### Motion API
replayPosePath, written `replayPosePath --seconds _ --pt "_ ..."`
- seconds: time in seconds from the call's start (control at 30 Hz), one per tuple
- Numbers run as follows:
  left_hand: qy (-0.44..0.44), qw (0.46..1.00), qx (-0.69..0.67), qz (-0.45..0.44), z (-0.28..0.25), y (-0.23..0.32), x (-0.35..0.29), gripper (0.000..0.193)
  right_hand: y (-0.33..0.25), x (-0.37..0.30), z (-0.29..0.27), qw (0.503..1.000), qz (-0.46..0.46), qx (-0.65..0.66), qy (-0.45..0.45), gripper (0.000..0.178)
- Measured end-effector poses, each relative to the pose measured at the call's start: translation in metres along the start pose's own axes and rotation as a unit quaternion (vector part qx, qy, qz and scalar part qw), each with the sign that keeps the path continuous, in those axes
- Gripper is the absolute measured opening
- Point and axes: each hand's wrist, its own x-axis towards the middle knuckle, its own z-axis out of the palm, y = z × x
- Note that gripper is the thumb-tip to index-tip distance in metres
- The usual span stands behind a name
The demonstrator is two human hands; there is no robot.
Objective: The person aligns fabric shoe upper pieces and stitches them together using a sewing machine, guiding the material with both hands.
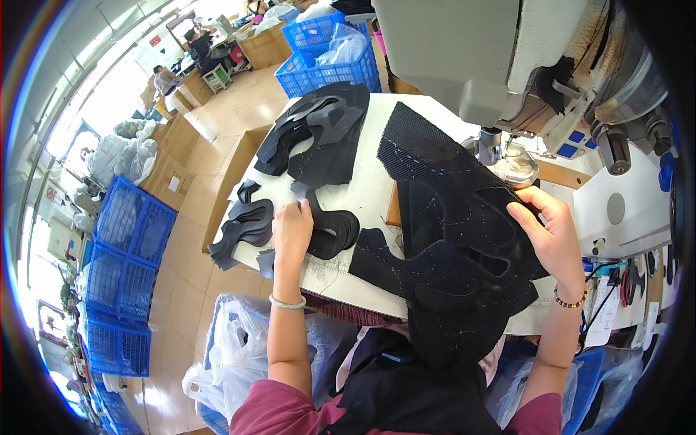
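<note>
My right hand (pixel 545 230) grips the edge of a large black stitched fabric piece (pixel 464 217), thumb on top and fingers partly hidden. The piece has mesh at its far end, pale thread marks and a cut-out slot, and it drapes over the table's near edge toward my lap. Its held edge lies beside the sewing machine's needle area (pixel 511 163). My left hand (pixel 292 230) is closed at a stack of curved black cut pieces (pixel 335 233). Something small and pale grey (pixel 298 190) shows just beyond its fingers; what they pinch is hidden.
More black cut pieces lie in a far stack (pixel 326 138) and a left stack (pixel 250 221) on the white table (pixel 377 196). Blue crates (pixel 123 290) line the left floor. White plastic bags (pixel 239 355) fill a bin near my left arm. Scissors (pixel 636 284) hang at right.
</note>
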Motion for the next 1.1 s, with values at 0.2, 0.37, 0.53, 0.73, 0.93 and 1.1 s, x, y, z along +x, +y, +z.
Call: replayPosePath --seconds 0.2,0.37,0.53,0.73,0.93,1.1 --pt "0.251 0.957 -0.023 0.143 -0.023 -0.056 0.011 0.033 0.006 0.001 0.011 0.996 -0.012 0.078 0.030 0.014" --pt "0.057 0.770 -0.626 0.113 -0.082 0.034 -0.051 0.038 0.011 0.000 0.014 0.993 -0.046 0.101 0.040 0.018" --pt "-0.058 0.861 -0.466 0.195 -0.043 0.184 -0.114 0.028 0.005 -0.004 0.006 0.997 -0.021 0.070 0.015 0.019" --pt "-0.188 0.848 -0.493 0.045 -0.033 0.202 -0.115 0.027 0.004 -0.007 0.005 0.993 -0.071 0.083 0.041 0.020" --pt "0.149 0.863 -0.243 0.417 -0.072 0.184 -0.089 0.038 -0.008 -0.012 -0.007 0.988 -0.091 0.115 0.044 0.017" --pt "-0.223 0.801 -0.314 0.459 -0.130 0.211 -0.053 0.057 -0.044 -0.013 -0.052 0.979 -0.182 0.032 -0.088 0.016"
